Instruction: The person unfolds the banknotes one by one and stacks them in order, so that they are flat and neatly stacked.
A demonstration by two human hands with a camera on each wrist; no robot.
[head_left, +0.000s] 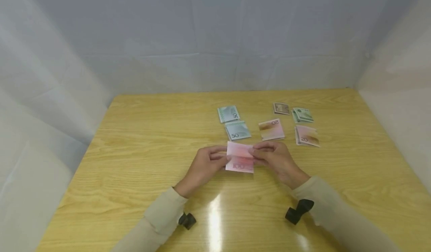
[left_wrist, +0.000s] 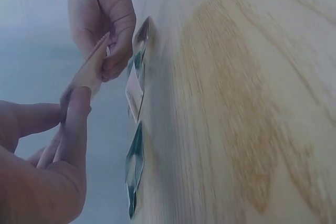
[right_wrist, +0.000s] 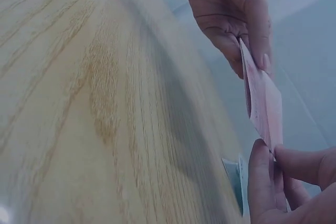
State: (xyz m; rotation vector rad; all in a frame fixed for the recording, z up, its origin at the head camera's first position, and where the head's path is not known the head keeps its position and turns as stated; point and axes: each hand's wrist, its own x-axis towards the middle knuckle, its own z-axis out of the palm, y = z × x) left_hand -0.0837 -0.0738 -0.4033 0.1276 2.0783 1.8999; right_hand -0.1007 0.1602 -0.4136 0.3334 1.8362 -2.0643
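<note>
A pink banknote (head_left: 240,157) marked 100 is held above the table between both hands. My left hand (head_left: 206,165) pinches its left edge between thumb and fingers. At the opposite edge my right hand (head_left: 277,162) pinches it the same way. In the left wrist view the banknote (left_wrist: 90,72) appears nearly edge-on, with a fold along it. The right wrist view shows the banknote (right_wrist: 262,98) as two layers, slightly apart at one side.
Behind the hands lie folded banknotes: two blue-green 50 notes (head_left: 238,130), a pink-brown 20 note (head_left: 272,129), another 20 note (head_left: 308,136), a green note (head_left: 303,114) and a small brown note (head_left: 281,108). White cloth (head_left: 215,72) hangs around the wooden table (head_left: 134,151).
</note>
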